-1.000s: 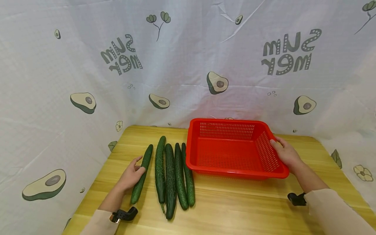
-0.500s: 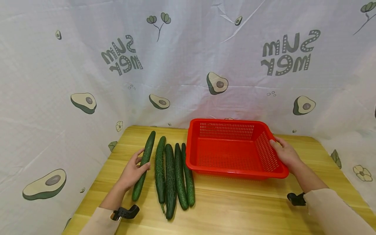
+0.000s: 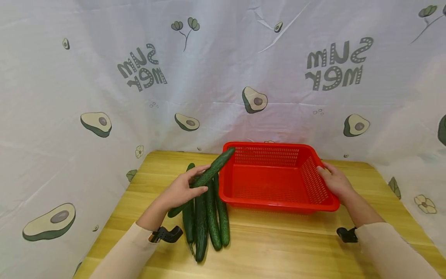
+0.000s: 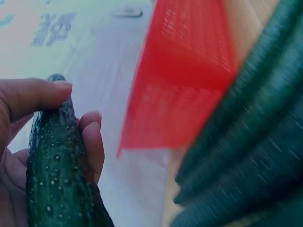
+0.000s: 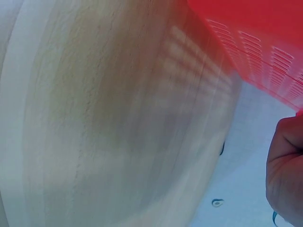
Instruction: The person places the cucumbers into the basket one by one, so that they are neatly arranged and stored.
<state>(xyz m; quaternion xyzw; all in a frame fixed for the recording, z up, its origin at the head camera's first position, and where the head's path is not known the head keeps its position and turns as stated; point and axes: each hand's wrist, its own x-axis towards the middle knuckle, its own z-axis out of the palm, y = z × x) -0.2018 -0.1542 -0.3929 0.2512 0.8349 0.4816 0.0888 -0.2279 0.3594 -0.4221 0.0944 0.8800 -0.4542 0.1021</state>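
Note:
My left hand [image 3: 181, 190] grips a green cucumber [image 3: 215, 167] between thumb and fingers, above the others on the table. Its far tip reaches over the left rim of a red plastic basket [image 3: 278, 204]. In the left wrist view the bumpy skin of the held cucumber [image 4: 59, 161] fills the hand. Under it several more cucumbers [image 3: 201, 232] lie side by side, partly covered by the hand. At the basket's right side my right hand [image 3: 336, 183] holds the rim, thumb on the inner side and fingers outside. The basket's floor looks bare.
A wooden table [image 3: 271, 244] carries everything. Behind and to the left hangs a white printed cloth [image 3: 209, 69] right at the table's edges. Black wrist cameras [image 3: 168, 234] sit on both wrists.
The left hand has lifted the leftmost cucumber and carried it right, across the others to the basket's left rim, tilting it rightward. The right hand stays on the basket.

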